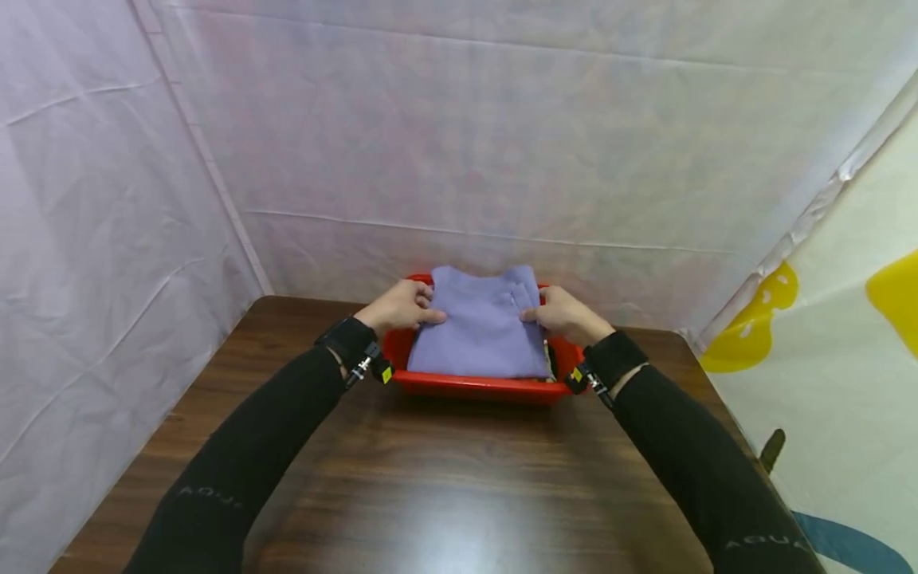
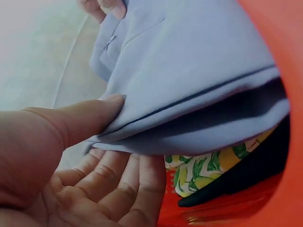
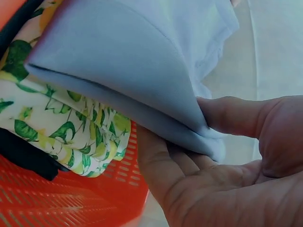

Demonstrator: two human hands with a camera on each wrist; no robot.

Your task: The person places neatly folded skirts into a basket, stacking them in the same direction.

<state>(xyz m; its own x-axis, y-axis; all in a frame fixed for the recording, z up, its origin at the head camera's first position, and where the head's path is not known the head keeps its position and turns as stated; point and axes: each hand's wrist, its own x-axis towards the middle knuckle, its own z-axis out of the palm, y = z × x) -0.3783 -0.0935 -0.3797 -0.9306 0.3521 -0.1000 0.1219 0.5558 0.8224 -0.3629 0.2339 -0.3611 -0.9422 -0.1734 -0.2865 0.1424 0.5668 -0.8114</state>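
A folded lavender garment lies over the red plastic basket, its far end rising above the back rim. My left hand pinches its left edge, thumb on top and fingers underneath, as the left wrist view shows. At the opposite edge my right hand grips the folded layers the same way. Beneath the garment, a cloth with a lemon-and-leaf print sits in the basket. Dark fabric lies against that printed cloth. A small stitched detail shows near the garment's far end.
The basket stands at the back of a dark wood table, close to a white sheet wall. Another white sheet hangs along the left. On the right is a panel with yellow shapes.
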